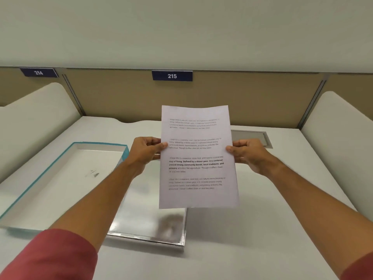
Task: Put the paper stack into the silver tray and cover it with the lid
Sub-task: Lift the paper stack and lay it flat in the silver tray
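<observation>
Head view: a white table (262, 229) sits in a cubicle bay backed by a tan partition (242, 98), with white curved dividers at the left (36, 118) and right (339, 128). Two dark blue number plates are fixed along the top of the partition, one reading 215 (172, 76) and one reading 214 (38, 72). A grey recessed panel (250, 137) lies in the table surface at the rear right, partly hidden by the paper. The paper stack (196, 156) is held upright above the table, printed side toward the camera, showing four blocks of text, the third partly in bold; how many sheets it holds cannot be told. The left hand (148, 151) grips the stack's left edge, thumb on the front face. The right hand (249, 153) grips the right edge in the same manner. Both forearms are bare, with red sleeves (56, 257) at the lower corners of the frame. The silver tray (149, 219) rests on the table below and just left of the stack, its reflective floor bare where visible. The lid (66, 178), white inside with a teal outer rim, lies open side up on the table to the left of the tray; whether the two touch cannot be told, as the left arm crosses their boundary.
</observation>
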Demonstrator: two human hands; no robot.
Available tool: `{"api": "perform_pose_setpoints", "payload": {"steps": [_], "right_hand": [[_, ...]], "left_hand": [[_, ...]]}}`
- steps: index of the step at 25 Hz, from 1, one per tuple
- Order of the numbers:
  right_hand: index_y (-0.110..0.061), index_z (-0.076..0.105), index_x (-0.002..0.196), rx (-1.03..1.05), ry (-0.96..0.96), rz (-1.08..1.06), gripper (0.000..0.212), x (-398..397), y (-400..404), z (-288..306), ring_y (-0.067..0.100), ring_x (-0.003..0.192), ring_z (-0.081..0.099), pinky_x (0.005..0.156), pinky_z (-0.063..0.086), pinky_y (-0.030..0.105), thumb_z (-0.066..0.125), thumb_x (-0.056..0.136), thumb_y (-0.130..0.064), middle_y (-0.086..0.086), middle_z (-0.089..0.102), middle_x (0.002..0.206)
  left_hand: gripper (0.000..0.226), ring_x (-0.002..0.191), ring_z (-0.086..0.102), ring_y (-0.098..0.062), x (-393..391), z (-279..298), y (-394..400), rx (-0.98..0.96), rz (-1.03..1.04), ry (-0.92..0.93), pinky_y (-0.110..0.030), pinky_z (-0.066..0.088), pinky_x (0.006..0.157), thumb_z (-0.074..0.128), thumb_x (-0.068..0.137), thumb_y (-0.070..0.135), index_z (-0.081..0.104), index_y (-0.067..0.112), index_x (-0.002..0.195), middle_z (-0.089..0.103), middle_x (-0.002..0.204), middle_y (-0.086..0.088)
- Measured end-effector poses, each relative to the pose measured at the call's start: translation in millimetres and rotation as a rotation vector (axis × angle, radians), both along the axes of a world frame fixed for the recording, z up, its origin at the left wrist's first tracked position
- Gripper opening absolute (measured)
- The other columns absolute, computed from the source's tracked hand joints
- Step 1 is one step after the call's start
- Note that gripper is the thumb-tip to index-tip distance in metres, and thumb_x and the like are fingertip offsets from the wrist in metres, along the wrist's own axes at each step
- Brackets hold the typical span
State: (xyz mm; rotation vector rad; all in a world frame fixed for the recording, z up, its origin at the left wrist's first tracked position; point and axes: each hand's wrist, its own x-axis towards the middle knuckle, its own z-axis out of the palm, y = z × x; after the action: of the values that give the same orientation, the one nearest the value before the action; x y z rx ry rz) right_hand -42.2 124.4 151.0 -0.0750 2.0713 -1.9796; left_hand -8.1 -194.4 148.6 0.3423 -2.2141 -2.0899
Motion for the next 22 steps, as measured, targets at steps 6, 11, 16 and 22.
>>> {"api": "perform_pose_setpoints", "payload": {"steps": [6,11,16,22], "right_hand": [[0.009,0.067,0.106,0.035,-0.193,-0.067,0.031,1.9,-81.1,-23.6,0.026,0.080,0.073,0.069,0.058,0.030,0.074,0.080,-0.006,0.019,0.074,0.099],[0.011,0.064,0.107,0.093,-0.331,-0.157,0.032,11.1,-135.2,-52.6,0.029,0.084,0.073,0.066,0.059,0.031,0.074,0.081,-0.004,0.021,0.073,0.102],[0.014,0.062,0.105,0.204,-0.412,-0.253,0.029,14.6,-170.0,-74.5,0.032,0.086,0.072,0.065,0.059,0.034,0.072,0.080,0.002,0.023,0.072,0.102],[-0.001,0.056,0.072,0.295,-0.446,-0.351,0.017,10.6,-198.6,-95.1,0.029,0.075,0.068,0.059,0.059,0.036,0.070,0.079,0.008,0.017,0.068,0.085]], "left_hand": [[0.017,0.063,0.074,-0.020,-11.6,-18.4,-76.4,0.056,-0.023,-0.198,-0.023,0.055,0.051,0.075,0.078,0.004,0.062,-0.002,0.088,0.073,0.095,-0.018],[0.024,0.066,0.074,-0.025,-20.8,-44.6,-114.4,0.037,-0.017,-0.385,-0.029,0.059,0.050,0.073,0.079,-0.003,0.061,-0.012,0.098,0.074,0.094,-0.019],[0.020,0.073,0.074,-0.030,-23.9,-76.4,-132.8,-0.097,0.013,-0.471,-0.034,0.061,0.054,0.079,0.074,0.002,0.064,-0.008,0.084,0.073,0.093,-0.020],[0.018,0.076,0.072,-0.031,-26.1,-100.9,-132.5,-0.318,0.053,-0.469,-0.042,0.062,0.066,0.079,0.074,0.008,0.064,0.000,0.078,0.071,0.089,-0.015]]}}
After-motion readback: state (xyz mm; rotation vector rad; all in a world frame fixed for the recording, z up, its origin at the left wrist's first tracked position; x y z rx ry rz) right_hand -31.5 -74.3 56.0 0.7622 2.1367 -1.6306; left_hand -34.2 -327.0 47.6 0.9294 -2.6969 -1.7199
